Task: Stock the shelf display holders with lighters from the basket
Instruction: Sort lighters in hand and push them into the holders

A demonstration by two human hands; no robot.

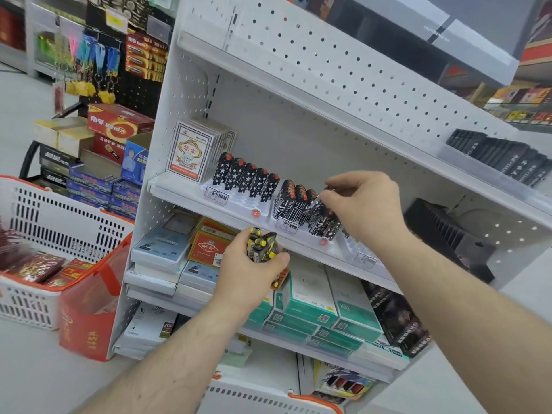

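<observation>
The left hand (251,265) grips a bunch of yellow-and-black lighters (263,245) just below the shelf (185,192) edge. The right hand (363,204) pinches a black lighter (324,195) with thumb and fingertips at the right end of the circuit-print row (298,207), which stands in the middle holder (286,227). To the left, star-print lighters (248,176) stand in another holder (221,197) beside a card pack (191,150). A clear holder (363,258) sits to the right. A white basket (59,222) sits far left; another basket's rim (268,397) shows near the bottom.
</observation>
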